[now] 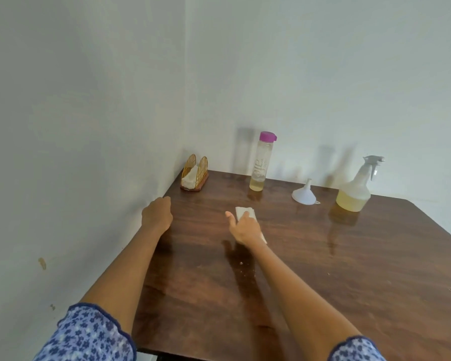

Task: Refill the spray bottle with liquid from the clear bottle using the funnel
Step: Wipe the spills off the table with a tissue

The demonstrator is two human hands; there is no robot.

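A tall clear bottle (261, 162) with a purple cap stands upright at the back of the table, a little yellowish liquid in its bottom. To its right a white funnel (304, 194) rests upside down, spout up. Further right stands the spray bottle (356, 187), grey trigger head on, yellowish liquid filling its lower part. My right hand (244, 227) presses flat on a white paper napkin (245, 212) on the tabletop, in front of the clear bottle. My left hand (157, 213) is curled into a loose fist at the table's left edge, holding nothing.
The dark wooden table (323, 269) sits in a corner between two pale walls. A golden wire napkin holder (194, 173) with white napkins stands at the back left corner. Small crumbs or droplets dot the surface near my right forearm.
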